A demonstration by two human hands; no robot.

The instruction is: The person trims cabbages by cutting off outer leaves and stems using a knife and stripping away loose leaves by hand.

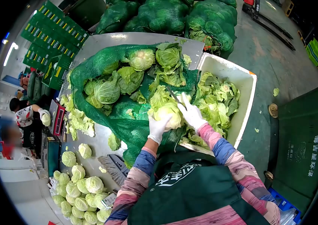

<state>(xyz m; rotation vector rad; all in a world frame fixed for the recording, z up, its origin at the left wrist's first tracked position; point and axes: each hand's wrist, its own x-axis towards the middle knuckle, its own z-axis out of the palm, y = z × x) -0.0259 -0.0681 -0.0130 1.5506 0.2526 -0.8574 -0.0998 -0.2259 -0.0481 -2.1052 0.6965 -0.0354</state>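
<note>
My left hand (159,128), in a white glove, grips a pale green cabbage (171,115) from its near left side. Loose outer leaves hang off the cabbage's far side. In my right hand (192,114), also gloved, is a knife (173,94), its dark blade pointing away and to the left over those leaves. Its handle is mostly hidden by the fingers. Beneath lies an opened green mesh sack (129,129) with several untrimmed cabbages (107,91) in it. Right of my hands, a white foam box (246,98) holds loose cabbage leaves (219,107).
Trimmed cabbages (81,187) are heaped at lower left beside a brush (112,168). Leaf scraps (80,122) lie on the metal table (123,38). Full mesh sacks (162,17) stand behind it. A co-worker (25,116) at left holds a cabbage. At right stands a green bin (297,150).
</note>
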